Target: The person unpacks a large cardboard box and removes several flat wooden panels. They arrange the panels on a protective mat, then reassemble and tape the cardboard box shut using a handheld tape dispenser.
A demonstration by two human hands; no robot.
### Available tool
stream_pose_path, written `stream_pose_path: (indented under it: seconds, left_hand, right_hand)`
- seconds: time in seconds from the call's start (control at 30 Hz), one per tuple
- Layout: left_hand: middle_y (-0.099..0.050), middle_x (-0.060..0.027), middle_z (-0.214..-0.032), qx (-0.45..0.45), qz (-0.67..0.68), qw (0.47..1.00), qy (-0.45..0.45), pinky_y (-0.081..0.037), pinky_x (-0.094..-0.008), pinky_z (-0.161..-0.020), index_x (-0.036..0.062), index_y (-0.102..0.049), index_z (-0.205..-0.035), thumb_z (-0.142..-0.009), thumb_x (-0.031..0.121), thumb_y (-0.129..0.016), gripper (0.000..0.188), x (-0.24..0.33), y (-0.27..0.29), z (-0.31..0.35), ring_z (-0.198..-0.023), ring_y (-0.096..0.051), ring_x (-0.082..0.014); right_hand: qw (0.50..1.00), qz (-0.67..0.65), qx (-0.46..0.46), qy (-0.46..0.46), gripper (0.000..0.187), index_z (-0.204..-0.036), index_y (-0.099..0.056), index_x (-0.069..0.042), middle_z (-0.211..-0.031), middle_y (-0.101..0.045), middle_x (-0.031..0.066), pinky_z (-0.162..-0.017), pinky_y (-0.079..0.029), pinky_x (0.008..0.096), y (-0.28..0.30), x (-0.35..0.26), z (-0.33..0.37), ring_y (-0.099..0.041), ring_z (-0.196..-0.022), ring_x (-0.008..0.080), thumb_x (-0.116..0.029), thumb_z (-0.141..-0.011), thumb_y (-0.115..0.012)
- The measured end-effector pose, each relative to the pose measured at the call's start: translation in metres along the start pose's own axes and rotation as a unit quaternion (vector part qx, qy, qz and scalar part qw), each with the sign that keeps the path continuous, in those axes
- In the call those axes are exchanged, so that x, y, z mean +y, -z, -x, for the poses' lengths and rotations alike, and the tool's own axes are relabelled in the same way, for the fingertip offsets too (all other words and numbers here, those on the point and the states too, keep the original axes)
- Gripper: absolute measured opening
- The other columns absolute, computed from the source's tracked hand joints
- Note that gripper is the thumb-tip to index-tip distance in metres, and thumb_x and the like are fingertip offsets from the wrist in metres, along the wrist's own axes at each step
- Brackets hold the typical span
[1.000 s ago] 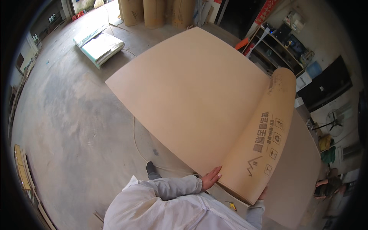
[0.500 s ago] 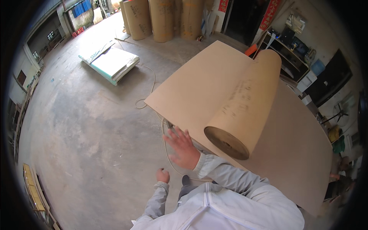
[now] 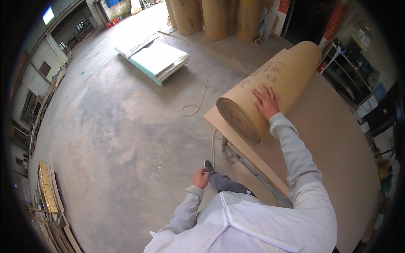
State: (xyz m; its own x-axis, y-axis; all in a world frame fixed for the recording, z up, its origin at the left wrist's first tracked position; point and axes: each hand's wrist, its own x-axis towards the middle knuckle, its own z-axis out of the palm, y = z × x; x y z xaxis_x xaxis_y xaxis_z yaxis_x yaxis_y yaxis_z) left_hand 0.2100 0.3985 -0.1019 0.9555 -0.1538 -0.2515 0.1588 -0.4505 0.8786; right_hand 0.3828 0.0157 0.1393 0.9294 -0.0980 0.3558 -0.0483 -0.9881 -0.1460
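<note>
A large roll of brown paper or thin board (image 3: pixel 291 69) lies slantwise on a table covered by a brown sheet (image 3: pixel 325 126). Its near end shows tightly wound layers and overhangs close to the table's left edge. Flat on top of the roll rests my right hand (image 3: pixel 267 102), fingers spread, pressing its surface without gripping. Low beside my body, my left hand (image 3: pixel 201 178) hangs in the air over the floor with its fingers curled in, and nothing shows in it.
Beyond the table, a wrapped stack of white panels (image 3: pixel 158 59) lies on the concrete floor, with a pale hose (image 3: pixel 205 84) looping between. Several upright brown rolls (image 3: pixel 217 19) stand at the back. Shelving (image 3: pixel 348 74) is at the right; wooden boards (image 3: pixel 48 185) lie along the left.
The roll has moved across the table toward its far-left edge. My right hand has gone from beside the table's edge onto the roll. My left hand stays low.
</note>
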Motion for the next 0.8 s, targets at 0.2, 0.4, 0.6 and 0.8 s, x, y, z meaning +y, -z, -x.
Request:
stream_pose_path:
  seconds: [0.2, 0.4, 0.6, 0.8]
  left_hand:
    - [-0.069, -0.0167, -0.111, -0.034, -0.037, 0.997, -0.058, -0.053, -0.0373, -0.083, 0.0009, -0.061, -0.119, -0.091, 0.013, -0.06, 0.031, 0.051, 0.066, -0.102, -0.099, -0.067, -0.0275]
    - [-0.069, -0.016, -0.109, -0.005, -0.02, 1.0, -0.002, -0.052, -0.0366, -0.084, 0.0027, -0.059, -0.122, -0.092, 0.015, -0.06, 0.033, 0.048, 0.169, -0.164, -0.098, -0.068, -0.0262]
    - [-0.065, -0.0166, -0.118, -0.115, 0.117, 0.979, -0.123, -0.051, -0.0344, -0.087, 0.0008, -0.051, -0.131, -0.096, 0.022, -0.06, 0.042, 0.11, 0.118, -0.302, -0.107, -0.063, -0.0218]
    - [-0.057, -0.0113, -0.134, -0.408, 0.252, 0.877, 0.04, -0.046, -0.0342, -0.097, 0.005, -0.047, -0.14, -0.101, 0.045, -0.045, 0.056, 0.19, 0.029, -0.439, -0.118, -0.056, -0.0203]
  right_hand:
    - [0.988, 0.048, -0.147, 0.003, 0.046, -0.131, -0.061, -0.025, -0.148, -0.047, 0.0053, -0.117, -0.013, 0.0582, -0.054, -0.086, -0.133, -0.033, -0.141, 0.0285, -0.044, -0.093, -0.043]
    - [0.991, 0.045, -0.129, 0.011, 0.042, -0.128, -0.062, -0.021, -0.146, -0.048, 0.0069, -0.116, -0.015, 0.058, -0.042, -0.091, -0.117, -0.034, -0.14, 0.0304, -0.036, -0.09, -0.052]
    - [0.961, -0.026, 0.159, -0.226, 0.048, -0.135, -0.055, -0.015, -0.149, -0.043, 0.0117, -0.117, -0.02, 0.0498, -0.045, -0.037, -0.045, -0.034, -0.14, 0.0304, -0.036, -0.091, -0.054]
    - [0.67, -0.485, 0.238, -0.509, 0.079, -0.152, -0.022, 0.001, -0.156, -0.031, 0.0162, -0.115, -0.025, 0.0322, -0.131, -0.023, 0.016, -0.03, -0.143, 0.0262, -0.049, -0.097, -0.048]
